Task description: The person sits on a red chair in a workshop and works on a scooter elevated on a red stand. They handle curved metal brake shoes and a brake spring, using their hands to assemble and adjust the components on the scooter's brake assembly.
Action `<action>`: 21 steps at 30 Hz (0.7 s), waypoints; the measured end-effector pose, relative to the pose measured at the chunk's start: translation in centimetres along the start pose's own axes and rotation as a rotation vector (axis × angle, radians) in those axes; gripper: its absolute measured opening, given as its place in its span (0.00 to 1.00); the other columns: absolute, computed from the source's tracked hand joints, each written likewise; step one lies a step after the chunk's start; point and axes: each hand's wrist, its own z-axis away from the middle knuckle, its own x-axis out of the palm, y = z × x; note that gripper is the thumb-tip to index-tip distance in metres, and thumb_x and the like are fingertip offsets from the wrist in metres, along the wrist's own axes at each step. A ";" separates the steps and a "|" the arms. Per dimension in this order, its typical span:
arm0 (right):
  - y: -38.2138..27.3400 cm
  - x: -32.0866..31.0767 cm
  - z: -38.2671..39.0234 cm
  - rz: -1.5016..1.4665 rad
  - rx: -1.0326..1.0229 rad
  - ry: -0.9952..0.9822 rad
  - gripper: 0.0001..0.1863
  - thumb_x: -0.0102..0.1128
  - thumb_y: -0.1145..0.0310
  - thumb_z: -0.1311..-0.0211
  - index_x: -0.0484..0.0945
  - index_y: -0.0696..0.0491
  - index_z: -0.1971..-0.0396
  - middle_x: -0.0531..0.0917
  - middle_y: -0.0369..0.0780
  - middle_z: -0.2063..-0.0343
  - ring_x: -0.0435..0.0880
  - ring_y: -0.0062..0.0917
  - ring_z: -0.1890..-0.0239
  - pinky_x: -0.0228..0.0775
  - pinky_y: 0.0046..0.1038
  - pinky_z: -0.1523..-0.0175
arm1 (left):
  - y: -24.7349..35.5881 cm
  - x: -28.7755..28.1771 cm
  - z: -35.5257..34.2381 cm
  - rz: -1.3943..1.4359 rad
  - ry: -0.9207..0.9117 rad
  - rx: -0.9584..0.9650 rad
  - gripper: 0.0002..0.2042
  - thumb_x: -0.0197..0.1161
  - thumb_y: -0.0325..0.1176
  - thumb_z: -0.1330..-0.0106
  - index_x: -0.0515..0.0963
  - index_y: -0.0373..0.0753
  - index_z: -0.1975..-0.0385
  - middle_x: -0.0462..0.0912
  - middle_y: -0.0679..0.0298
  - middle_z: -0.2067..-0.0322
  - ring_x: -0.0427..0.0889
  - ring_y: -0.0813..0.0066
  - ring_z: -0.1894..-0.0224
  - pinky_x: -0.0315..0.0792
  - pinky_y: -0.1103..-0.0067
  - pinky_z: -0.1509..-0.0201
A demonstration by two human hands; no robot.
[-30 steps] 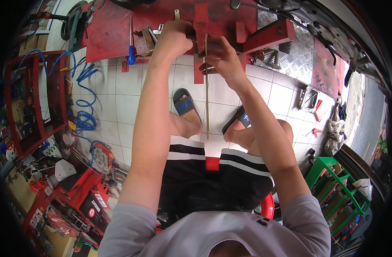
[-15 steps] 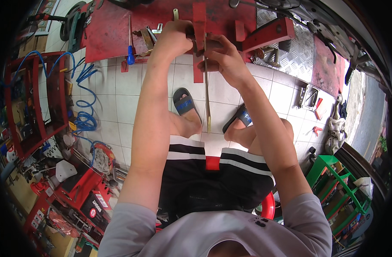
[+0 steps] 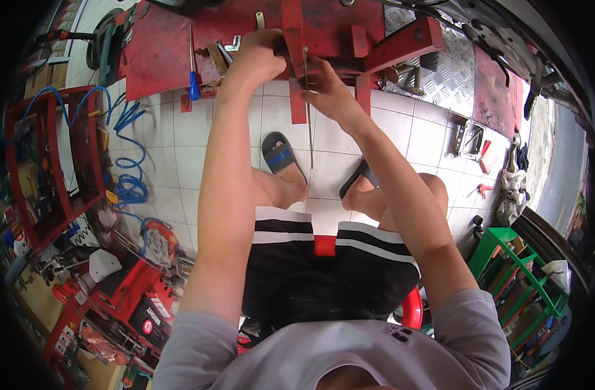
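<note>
My left hand (image 3: 257,60) is closed at the left of a red upright metal bar (image 3: 292,32). Its fingertips are hidden, and I cannot make out what they grip. On the bar's other side my right hand (image 3: 330,92) has its fingers bent around a long thin metal strip (image 3: 311,133). The strip runs along the bar and points down toward my feet. A pale yellowish tool end (image 3: 260,21) shows just beyond my left hand. To the left, a blue-handled screwdriver (image 3: 194,84) lies on the red platform (image 3: 158,55).
A red arm (image 3: 405,44) juts out at right beside a metal tread plate (image 3: 450,81). A coiled blue hose (image 3: 130,188) hangs by a red frame (image 3: 57,166). A green rack (image 3: 515,276) stands at lower right. Red-handled pliers (image 3: 483,190) lie on the tiled floor.
The metal strip has drawn away from me, its near end now farther from my knees. My right hand has shifted slightly left; my left hand stays nearly in place.
</note>
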 end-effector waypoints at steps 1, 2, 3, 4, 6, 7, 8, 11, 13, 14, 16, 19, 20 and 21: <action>0.3 0.1 -0.1 0.029 -0.029 0.015 0.37 0.60 0.73 0.51 0.59 0.53 0.37 0.81 0.42 0.53 0.80 0.29 0.48 0.69 0.30 0.44 | 0.0 0.0 0.0 -0.001 -0.005 -0.002 0.15 0.56 0.21 0.50 0.81 0.38 0.62 0.85 0.54 0.65 0.83 0.54 0.60 0.76 0.70 0.57; 0.6 0.0 -0.2 0.028 -0.037 0.018 0.36 0.59 0.73 0.51 0.59 0.54 0.37 0.80 0.43 0.52 0.79 0.30 0.47 0.69 0.31 0.44 | 0.0 0.0 -0.1 0.007 -0.007 -0.004 0.15 0.56 0.22 0.49 0.81 0.38 0.62 0.85 0.54 0.65 0.83 0.54 0.60 0.76 0.70 0.56; 0.7 0.0 -0.1 0.027 -0.043 0.018 0.36 0.59 0.73 0.50 0.60 0.54 0.38 0.80 0.43 0.51 0.79 0.31 0.47 0.70 0.31 0.44 | -0.1 0.1 0.0 0.015 -0.009 -0.010 0.14 0.56 0.22 0.49 0.81 0.38 0.62 0.85 0.54 0.65 0.83 0.54 0.60 0.76 0.70 0.56; 0.7 0.0 -0.1 0.025 -0.050 0.019 0.35 0.59 0.72 0.50 0.61 0.54 0.38 0.79 0.44 0.49 0.79 0.31 0.46 0.70 0.31 0.43 | -0.2 0.1 0.0 0.022 -0.012 -0.016 0.14 0.56 0.23 0.49 0.81 0.38 0.62 0.85 0.54 0.65 0.83 0.54 0.60 0.76 0.70 0.56; 0.5 -0.1 0.1 0.042 -0.016 0.053 0.32 0.59 0.72 0.49 0.64 0.55 0.40 0.80 0.45 0.50 0.80 0.32 0.47 0.71 0.31 0.44 | -0.4 0.4 0.0 0.013 -0.004 0.015 0.14 0.55 0.24 0.48 0.81 0.39 0.62 0.85 0.54 0.64 0.83 0.54 0.60 0.76 0.70 0.56; 0.3 -0.1 0.3 0.051 0.002 0.073 0.31 0.59 0.71 0.49 0.65 0.55 0.41 0.80 0.45 0.50 0.80 0.32 0.47 0.71 0.32 0.44 | -0.5 0.5 -0.1 0.011 -0.002 0.031 0.14 0.55 0.25 0.48 0.82 0.39 0.62 0.85 0.55 0.64 0.83 0.53 0.60 0.76 0.70 0.56; 0.5 0.0 0.2 0.076 -0.012 0.071 0.31 0.59 0.70 0.49 0.66 0.56 0.41 0.80 0.46 0.51 0.81 0.33 0.48 0.72 0.32 0.44 | -1.1 0.9 -0.3 0.033 -0.008 0.019 0.13 0.55 0.25 0.47 0.82 0.39 0.62 0.85 0.55 0.65 0.84 0.55 0.61 0.76 0.69 0.56; 1.1 0.0 -0.2 0.201 -0.026 0.070 0.29 0.59 0.68 0.49 0.68 0.57 0.44 0.81 0.49 0.53 0.81 0.36 0.49 0.73 0.32 0.46 | -2.9 2.2 -1.2 0.054 -0.157 -0.122 0.12 0.55 0.27 0.46 0.82 0.37 0.63 0.85 0.55 0.67 0.84 0.59 0.63 0.75 0.70 0.56; 0.9 -0.3 -0.3 0.339 -0.003 0.062 0.29 0.60 0.66 0.49 0.69 0.58 0.45 0.81 0.51 0.54 0.81 0.40 0.51 0.73 0.33 0.47 | -3.3 2.8 -1.8 -0.011 -0.426 -0.367 0.11 0.56 0.28 0.45 0.82 0.36 0.64 0.85 0.54 0.69 0.84 0.63 0.65 0.76 0.71 0.56; 0.8 -0.4 -0.3 0.404 -0.041 0.031 0.28 0.60 0.66 0.51 0.70 0.59 0.47 0.82 0.52 0.56 0.81 0.44 0.52 0.74 0.35 0.48 | -4.5 4.0 -1.9 -0.085 -0.559 -0.344 0.12 0.58 0.30 0.43 0.80 0.33 0.61 0.84 0.55 0.68 0.83 0.70 0.65 0.75 0.73 0.57; 1.3 -1.3 -0.3 0.495 0.028 0.018 0.28 0.61 0.66 0.51 0.70 0.59 0.48 0.82 0.53 0.57 0.81 0.46 0.53 0.74 0.36 0.49 | -3.8 7.0 -0.9 -0.013 -0.570 -0.395 0.15 0.59 0.35 0.40 0.78 0.36 0.54 0.83 0.58 0.63 0.82 0.71 0.60 0.76 0.76 0.56; 0.4 -1.2 0.2 0.620 0.088 -0.040 0.27 0.61 0.67 0.50 0.70 0.59 0.48 0.81 0.54 0.56 0.81 0.45 0.51 0.74 0.37 0.48 | -5.2 10.8 0.7 0.273 -0.493 -0.389 0.20 0.60 0.39 0.37 0.72 0.36 0.48 0.82 0.60 0.59 0.81 0.71 0.58 0.76 0.75 0.54; 0.0 -1.0 0.4 0.699 0.099 -0.058 0.28 0.60 0.67 0.49 0.70 0.58 0.46 0.81 0.54 0.55 0.81 0.44 0.50 0.74 0.37 0.47 | -6.2 12.1 1.0 0.394 -0.452 -0.365 0.21 0.60 0.39 0.36 0.70 0.36 0.47 0.81 0.60 0.59 0.82 0.71 0.58 0.76 0.74 0.54; -0.4 -0.8 0.6 0.773 0.105 -0.080 0.28 0.59 0.67 0.48 0.70 0.57 0.45 0.81 0.53 0.53 0.81 0.43 0.50 0.73 0.36 0.46 | -7.1 13.0 1.1 0.377 -0.437 -0.354 0.21 0.61 0.36 0.38 0.70 0.34 0.48 0.81 0.60 0.59 0.82 0.69 0.59 0.77 0.74 0.56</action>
